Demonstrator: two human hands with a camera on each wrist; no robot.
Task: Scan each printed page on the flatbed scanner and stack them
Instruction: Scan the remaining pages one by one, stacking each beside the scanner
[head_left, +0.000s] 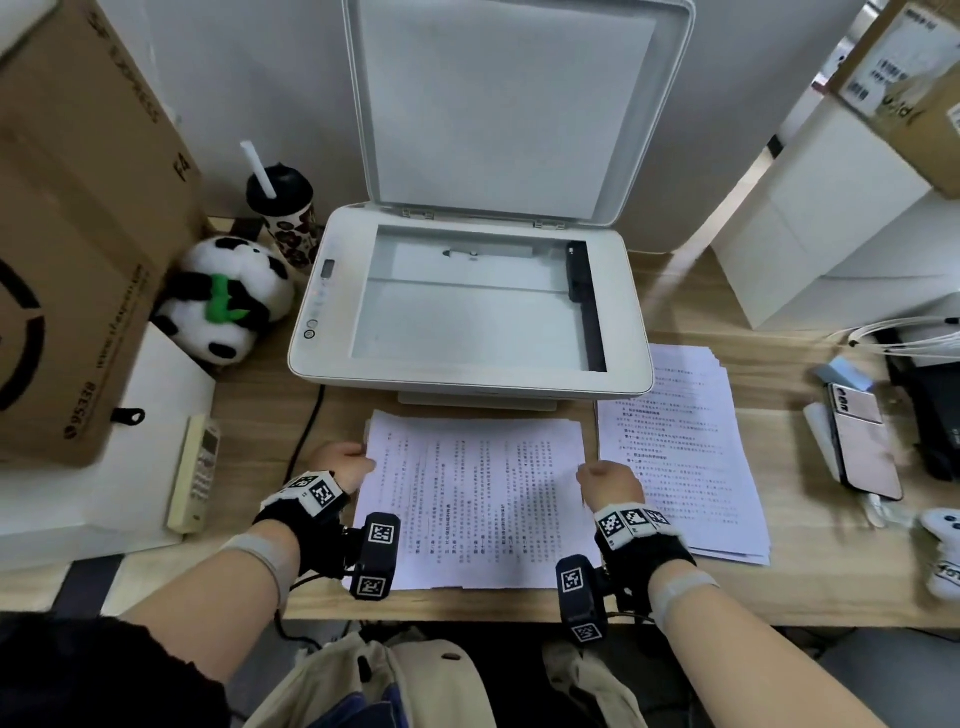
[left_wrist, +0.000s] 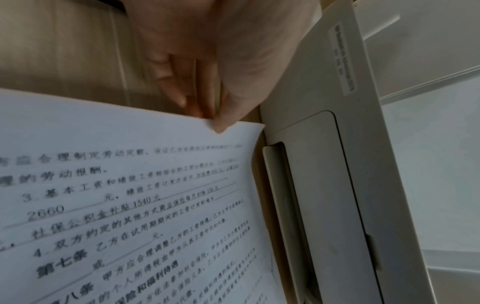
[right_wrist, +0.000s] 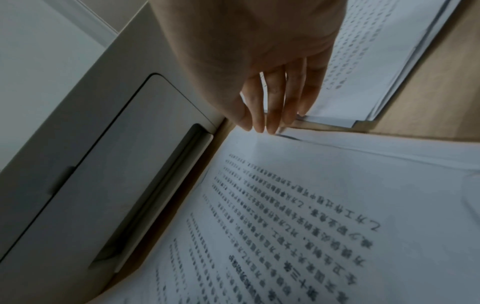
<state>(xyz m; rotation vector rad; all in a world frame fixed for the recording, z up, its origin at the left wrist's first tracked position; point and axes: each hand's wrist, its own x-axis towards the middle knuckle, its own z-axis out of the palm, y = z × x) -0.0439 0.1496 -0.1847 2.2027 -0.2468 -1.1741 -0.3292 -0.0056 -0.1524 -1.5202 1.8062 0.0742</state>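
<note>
one scanner, lid up; two paper piles. your left hand pinches the front pile at its edge; your right hand, fingers nearly straight, touches its other edge.

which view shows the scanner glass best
The head view: the whole scanner glass lies bare under the raised lid. The left wrist view catches only a pale edge-on strip past the scanner's front, and the right wrist view shows just the front panel, no glass.

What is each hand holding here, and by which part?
Left hand pinches the front page stack at its left edge. Right hand has straight fingers at the right edge; its grip cannot be told.
</note>
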